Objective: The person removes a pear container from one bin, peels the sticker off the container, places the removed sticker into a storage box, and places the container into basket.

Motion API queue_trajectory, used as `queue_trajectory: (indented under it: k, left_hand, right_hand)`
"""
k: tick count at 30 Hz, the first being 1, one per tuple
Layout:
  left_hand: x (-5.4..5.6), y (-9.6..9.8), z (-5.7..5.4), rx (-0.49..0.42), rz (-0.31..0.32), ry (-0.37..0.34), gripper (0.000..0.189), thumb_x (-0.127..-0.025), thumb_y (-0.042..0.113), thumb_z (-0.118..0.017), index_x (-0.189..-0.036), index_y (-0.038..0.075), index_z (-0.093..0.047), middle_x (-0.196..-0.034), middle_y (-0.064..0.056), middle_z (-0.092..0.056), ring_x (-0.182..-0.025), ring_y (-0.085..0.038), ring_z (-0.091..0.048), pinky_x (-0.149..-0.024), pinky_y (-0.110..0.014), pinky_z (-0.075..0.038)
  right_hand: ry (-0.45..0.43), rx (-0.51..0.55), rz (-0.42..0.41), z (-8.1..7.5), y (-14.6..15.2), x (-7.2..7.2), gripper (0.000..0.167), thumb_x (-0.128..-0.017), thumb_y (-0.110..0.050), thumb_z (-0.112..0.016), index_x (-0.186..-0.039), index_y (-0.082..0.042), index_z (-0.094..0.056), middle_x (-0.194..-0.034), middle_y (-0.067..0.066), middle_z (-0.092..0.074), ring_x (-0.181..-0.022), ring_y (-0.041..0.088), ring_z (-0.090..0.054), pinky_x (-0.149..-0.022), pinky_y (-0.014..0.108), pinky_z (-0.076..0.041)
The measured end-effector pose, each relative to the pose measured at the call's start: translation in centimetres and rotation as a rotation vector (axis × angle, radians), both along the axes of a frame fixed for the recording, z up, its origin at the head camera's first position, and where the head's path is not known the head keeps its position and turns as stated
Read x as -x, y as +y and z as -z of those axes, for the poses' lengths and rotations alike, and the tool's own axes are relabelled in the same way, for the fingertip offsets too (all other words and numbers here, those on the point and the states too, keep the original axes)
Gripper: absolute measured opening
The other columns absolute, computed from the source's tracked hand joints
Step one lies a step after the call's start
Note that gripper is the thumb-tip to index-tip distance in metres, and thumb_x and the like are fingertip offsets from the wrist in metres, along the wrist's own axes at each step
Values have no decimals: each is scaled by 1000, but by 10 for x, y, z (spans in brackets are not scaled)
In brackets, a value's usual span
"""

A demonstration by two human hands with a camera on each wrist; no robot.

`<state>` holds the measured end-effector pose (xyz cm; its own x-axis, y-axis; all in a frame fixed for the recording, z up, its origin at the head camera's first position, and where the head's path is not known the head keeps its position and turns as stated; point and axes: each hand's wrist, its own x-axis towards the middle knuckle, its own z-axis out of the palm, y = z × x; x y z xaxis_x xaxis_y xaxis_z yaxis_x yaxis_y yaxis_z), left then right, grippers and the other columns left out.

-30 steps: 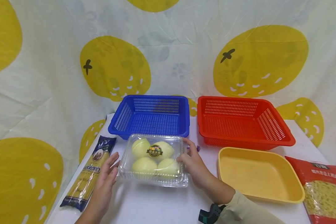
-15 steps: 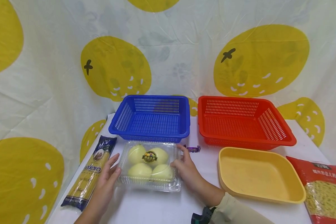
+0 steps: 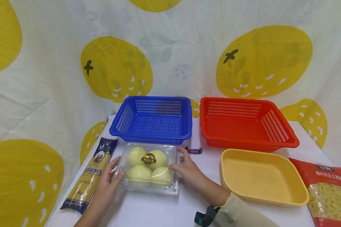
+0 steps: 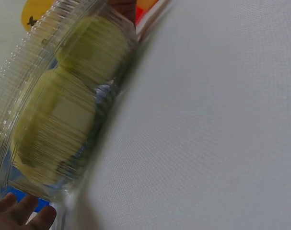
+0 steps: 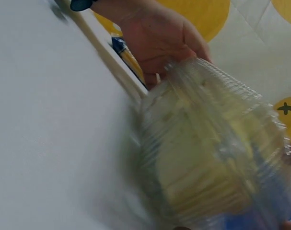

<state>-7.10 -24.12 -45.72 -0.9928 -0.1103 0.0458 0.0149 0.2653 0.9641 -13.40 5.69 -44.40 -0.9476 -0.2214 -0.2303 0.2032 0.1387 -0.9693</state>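
Note:
A clear plastic fruit box (image 3: 147,165) holds several pale yellow-green round fruits under a dark label. It sits low, just in front of the blue basket (image 3: 154,124); whether its whole base touches the table cannot be told. My right hand (image 3: 191,171) grips the box's right side, thumb toward the front and fingers farther back. Against the left side lies my left hand (image 3: 108,181), with fingers extended and thumb apart. In the left wrist view, fingertips (image 4: 42,218) show beside the box's lower corner. A purple-wrapped candy (image 3: 194,151) lies just beyond my right hand.
A long spaghetti packet (image 3: 89,176) lies left of my left hand. The red basket (image 3: 247,143) stands at the back right, with a yellow tray (image 3: 264,176) before it. A red pasta bag (image 3: 329,195) lies at the far right. Behind hangs a printed cloth (image 3: 184,47).
The fruit box has moved left and toward me, away from the blue basket, with my right hand following. The purple candy, earlier mostly hidden, is now visible. My left hand has barely shifted.

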Motion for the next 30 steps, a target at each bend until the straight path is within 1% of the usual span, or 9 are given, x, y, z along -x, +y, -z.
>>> queue_trajectory:
  k: [3,6,13,16,21,23,26,28,30]
  left_hand:
    - [1,0,1,-14,15,17,62,-109,15,-62,-165,11,-37,-169,-20,-35,-147,-44,-42,-97,-16,-49]
    - [1,-1,1,-7,21,17,63,-108,16,-64,-165,10,-37,-168,-21,-36,-146,-42,-42,-96,-18,-51]
    - [2,-6,3,-9,36,-22,66,-108,18,-65,-166,12,-35,-169,-21,-34,-151,-45,-37,-97,-17,-49]
    - [2,-7,3,-17,50,-30,66,-108,19,-65,-167,13,-34,-169,-21,-34,-152,-45,-34,-98,-16,-47]
    - [3,-7,2,-10,57,-44,68,-108,21,-66,-167,16,-34,-169,-20,-33,-155,-46,-30,-100,-15,-44]
    - [3,-8,2,-2,57,-47,68,-108,21,-66,-167,16,-34,-169,-21,-34,-155,-46,-29,-106,-22,-44]
    - [3,-9,2,1,60,-56,69,-108,22,-67,-167,16,-34,-169,-21,-33,-157,-47,-25,-117,-42,-39]
    - [3,-10,2,-6,65,-64,70,-107,22,-67,-168,16,-33,-170,-21,-32,-158,-49,-23,-119,-54,-34]
    - [3,-10,2,-17,73,-73,70,-108,23,-67,-168,17,-32,-170,-22,-31,-158,-50,-23,-119,-60,-32]
  right_hand:
    - [-10,-35,-41,-9,6,2,85,-92,-18,-78,-164,-15,-34,-155,28,-44,-129,46,-56,-79,55,-64]
    - [30,-147,-82,-19,12,7,79,-94,-25,-80,-162,-14,-42,-159,21,-48,-128,43,-59,-81,53,-65]
    - [286,-488,-122,-38,18,17,67,-94,-35,-78,-154,-13,-58,-156,15,-53,-137,40,-56,-101,61,-56]
    - [414,-538,-150,-42,17,21,62,-94,-34,-79,-151,-17,-62,-154,10,-57,-140,36,-53,-106,62,-52]
    - [602,-510,-266,-49,11,28,49,-94,-32,-80,-140,-17,-72,-140,3,-68,-135,30,-54,-107,58,-49]
    - [651,-497,-337,-53,7,33,45,-95,-31,-80,-136,-15,-74,-135,1,-71,-132,27,-56,-106,55,-50]
    - [701,-517,-450,-58,-1,42,42,-95,-32,-80,-134,-15,-76,-131,0,-73,-129,25,-57,-105,48,-51]
    - [725,-537,-523,-61,-7,47,42,-95,-32,-80,-133,-15,-76,-130,1,-74,-128,25,-57,-104,46,-51]
    - [748,-572,-587,-64,-14,53,42,-95,-33,-80,-133,-15,-76,-128,3,-74,-125,25,-58,-103,43,-51]
